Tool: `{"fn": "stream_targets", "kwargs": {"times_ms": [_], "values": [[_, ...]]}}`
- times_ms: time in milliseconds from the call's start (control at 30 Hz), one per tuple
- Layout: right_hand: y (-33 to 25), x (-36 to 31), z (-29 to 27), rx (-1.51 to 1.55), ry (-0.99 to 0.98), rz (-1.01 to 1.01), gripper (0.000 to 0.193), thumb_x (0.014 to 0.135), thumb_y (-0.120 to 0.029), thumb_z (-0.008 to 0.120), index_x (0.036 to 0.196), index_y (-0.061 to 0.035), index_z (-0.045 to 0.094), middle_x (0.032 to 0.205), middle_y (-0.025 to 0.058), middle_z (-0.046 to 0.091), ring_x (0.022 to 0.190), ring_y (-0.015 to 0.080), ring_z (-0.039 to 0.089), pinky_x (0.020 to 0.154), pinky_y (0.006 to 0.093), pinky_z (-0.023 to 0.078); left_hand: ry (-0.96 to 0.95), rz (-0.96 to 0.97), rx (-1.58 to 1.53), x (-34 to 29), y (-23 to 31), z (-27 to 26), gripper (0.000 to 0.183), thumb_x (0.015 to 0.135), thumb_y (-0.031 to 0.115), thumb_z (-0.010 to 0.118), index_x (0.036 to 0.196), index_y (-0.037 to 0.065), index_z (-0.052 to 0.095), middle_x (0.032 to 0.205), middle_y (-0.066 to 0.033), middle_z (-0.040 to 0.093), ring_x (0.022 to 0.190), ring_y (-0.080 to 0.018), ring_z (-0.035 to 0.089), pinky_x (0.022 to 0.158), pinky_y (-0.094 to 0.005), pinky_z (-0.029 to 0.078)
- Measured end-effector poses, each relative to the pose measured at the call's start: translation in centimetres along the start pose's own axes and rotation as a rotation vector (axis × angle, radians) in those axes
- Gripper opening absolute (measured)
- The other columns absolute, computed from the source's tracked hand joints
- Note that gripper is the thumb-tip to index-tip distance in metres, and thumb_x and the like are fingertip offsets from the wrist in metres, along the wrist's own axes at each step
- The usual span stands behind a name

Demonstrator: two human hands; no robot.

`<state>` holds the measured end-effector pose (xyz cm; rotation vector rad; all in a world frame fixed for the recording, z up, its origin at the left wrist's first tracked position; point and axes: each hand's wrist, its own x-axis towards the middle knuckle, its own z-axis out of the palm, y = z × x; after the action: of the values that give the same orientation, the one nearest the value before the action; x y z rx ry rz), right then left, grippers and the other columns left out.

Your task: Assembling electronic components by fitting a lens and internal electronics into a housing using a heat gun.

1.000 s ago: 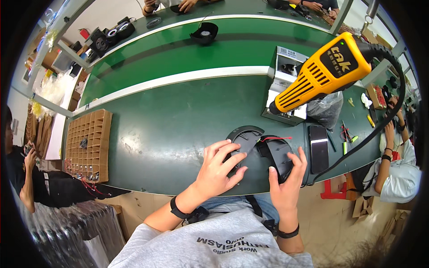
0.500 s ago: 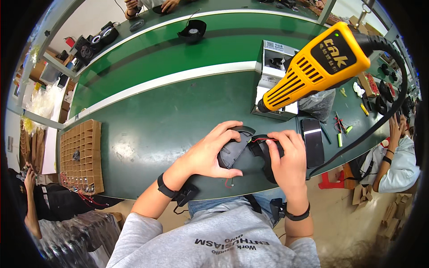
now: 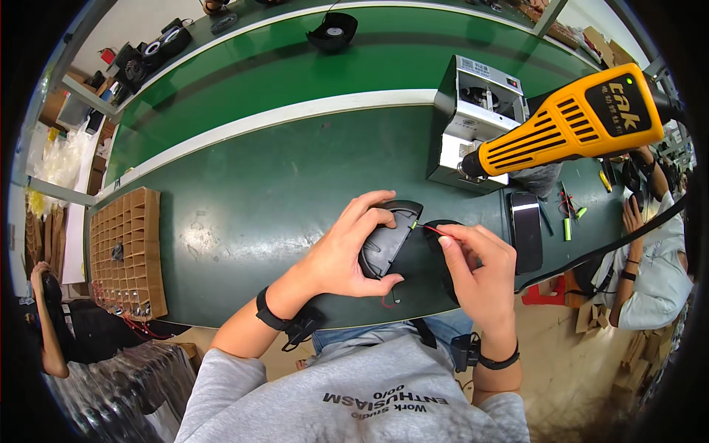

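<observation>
Left hand [image 3: 347, 255] cupped around black rounded plastic housing [image 3: 385, 247]; right hand [image 3: 480, 277] pinching thin red wire [image 3: 437, 231], previously resting on housing

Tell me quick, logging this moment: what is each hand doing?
Left hand: closed around the black fan housing.
Right hand: fingertips pinched on a thin red wire at the housing.
</observation>
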<state>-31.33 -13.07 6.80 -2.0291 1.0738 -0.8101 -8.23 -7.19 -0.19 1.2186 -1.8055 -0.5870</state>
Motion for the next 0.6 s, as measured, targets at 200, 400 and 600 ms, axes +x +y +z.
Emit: {"fn": "stream_targets", "kwargs": {"times_ms": [200, 400, 600], "values": [[0.22, 0.16, 0.28, 0.013, 0.067, 0.033, 0.012, 0.094, -0.002, 0.073, 0.105, 0.0009, 0.076, 0.073, 0.0067, 0.063, 0.059, 0.0109, 0.056, 0.053, 0.027, 0.042, 0.025, 0.036, -0.002, -0.27, -0.56, 0.15, 0.072, 0.063, 0.031, 0.091, 0.12, 0.003, 0.056, 0.146, -0.0283, 0.051, 0.13, -0.0451, 0.055, 0.107, -0.0494, 0.048], [0.08, 0.3, 1.0, 0.13, 0.068, 0.141, 0.007, 0.093, -0.003, 0.074, 0.098, 0.0016, 0.076, 0.073, 0.007, 0.065, 0.061, 0.01, 0.059, 0.054, 0.0251, 0.044, 0.047, 0.031, -0.024, -0.33, -0.82, 0.19, 0.073, 0.063, 0.033, 0.091, 0.119, 0.003, 0.057, 0.143, -0.0288, 0.054, 0.128, -0.045, 0.057, 0.107, -0.049, 0.048], [-0.33, 0.08, 0.44, -0.027, -0.007, -0.027, 0.01, 0.088, -0.001, 0.077, 0.098, 0.0012, 0.075, 0.079, 0.0088, 0.067, 0.064, 0.0154, 0.063, 0.057, 0.0285, 0.049, 0.052, 0.041, -0.023, -0.37, -1.07, 0.14, 0.07, 0.063, 0.032, 0.09, 0.118, 0.003, 0.056, 0.142, -0.029, 0.054, 0.127, -0.0442, 0.058, 0.106, -0.0477, 0.048]]}}
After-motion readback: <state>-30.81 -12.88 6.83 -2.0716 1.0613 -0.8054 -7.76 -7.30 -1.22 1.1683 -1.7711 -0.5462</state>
